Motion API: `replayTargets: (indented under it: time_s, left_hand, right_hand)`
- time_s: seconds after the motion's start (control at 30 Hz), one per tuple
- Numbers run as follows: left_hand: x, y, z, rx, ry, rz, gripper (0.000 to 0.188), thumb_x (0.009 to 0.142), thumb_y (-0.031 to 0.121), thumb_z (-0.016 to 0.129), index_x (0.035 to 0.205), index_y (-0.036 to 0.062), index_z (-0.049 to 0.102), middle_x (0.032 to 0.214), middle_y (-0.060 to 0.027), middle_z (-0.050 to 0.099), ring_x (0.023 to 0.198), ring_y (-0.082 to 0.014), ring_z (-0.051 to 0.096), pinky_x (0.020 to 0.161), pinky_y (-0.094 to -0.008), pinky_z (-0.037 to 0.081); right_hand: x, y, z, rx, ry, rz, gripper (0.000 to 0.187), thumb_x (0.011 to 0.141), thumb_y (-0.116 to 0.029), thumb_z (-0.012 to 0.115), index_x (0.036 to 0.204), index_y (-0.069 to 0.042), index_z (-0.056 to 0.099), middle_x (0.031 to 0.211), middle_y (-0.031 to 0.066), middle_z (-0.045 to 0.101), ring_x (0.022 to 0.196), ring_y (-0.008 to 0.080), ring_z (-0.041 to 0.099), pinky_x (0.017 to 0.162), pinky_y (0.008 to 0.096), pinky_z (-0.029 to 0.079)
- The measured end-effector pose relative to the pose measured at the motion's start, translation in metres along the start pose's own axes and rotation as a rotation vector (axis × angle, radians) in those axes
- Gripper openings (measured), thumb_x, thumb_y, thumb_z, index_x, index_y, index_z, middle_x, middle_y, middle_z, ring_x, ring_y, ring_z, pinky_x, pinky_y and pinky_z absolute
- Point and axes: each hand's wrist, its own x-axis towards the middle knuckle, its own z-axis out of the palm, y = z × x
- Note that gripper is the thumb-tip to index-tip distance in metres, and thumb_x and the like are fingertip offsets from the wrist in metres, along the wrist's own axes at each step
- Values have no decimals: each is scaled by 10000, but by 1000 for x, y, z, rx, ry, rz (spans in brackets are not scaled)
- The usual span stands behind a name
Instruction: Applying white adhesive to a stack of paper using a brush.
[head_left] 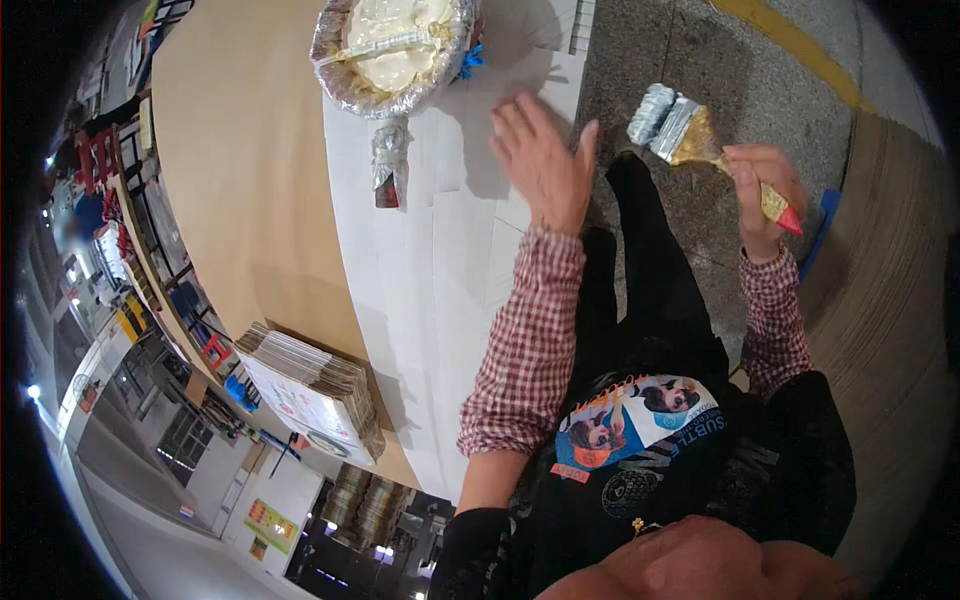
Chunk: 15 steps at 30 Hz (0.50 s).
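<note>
My right hand (768, 192) is closed around the handle of a paintbrush (695, 136), held up over the grey floor. The brush has a yellowed handle with a red end, and its head is wrapped in silvery material. My left hand (545, 165) is stretched out with fingers spread, over the edge of the white sheets on the table; nothing is in it. Beyond it stands a round pan (345, 88) lined with clear plastic. Thick cream-coloured paste (400, 68) fills it, and a flat strip (388, 45) lies across its top. The pan's wrapped handle (390, 165) points toward me.
White sheets (440, 260) cover the near side of a brown table (240, 160). A stack of folded cardboard (320, 385) lies on the table at the lower left. To my right is a large stack of brown board (895, 260). A yellow line (800, 45) crosses the floor.
</note>
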Motion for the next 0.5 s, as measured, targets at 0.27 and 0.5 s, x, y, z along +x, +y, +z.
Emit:
replayTargets:
  time_s: [0.27,0.5]
  left_hand:
    - [-112,-52,-19,276,-185,-126,1041,713,528,722,1415,-57,224,1440,-337,203,1328,-526,172,1064,-540,239]
    - [-104,-85,-53,-116,-244,70,699,832,350,629,1354,-38,372,1361,-325,372,1244,-531,348,1022,-484,343]
  right_hand:
    - [-18,2,15,72,20,-107,24,806,-4,620,796,14,633,848,118,662,701,173,613,596,282,482]
    - [-10,3,37,176,-104,-152,73,842,-46,612,792,1,636,831,96,646,672,133,599,574,251,469]
